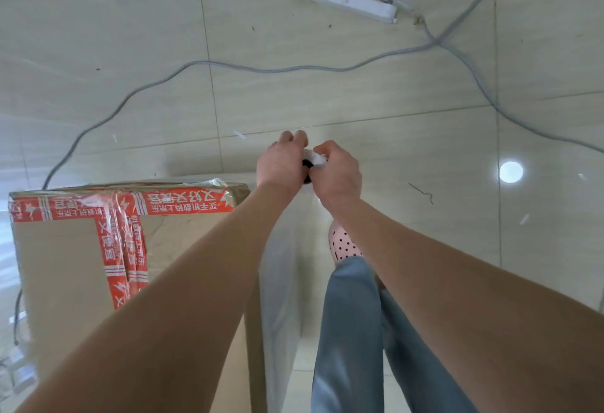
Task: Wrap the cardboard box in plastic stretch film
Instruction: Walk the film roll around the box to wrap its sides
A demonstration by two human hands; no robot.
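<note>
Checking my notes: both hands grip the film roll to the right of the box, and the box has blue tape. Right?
No: the tape on the box is red, not blue, as the head view shows. Both the left hand and right hand do grip the film roll, right of the box.
</note>
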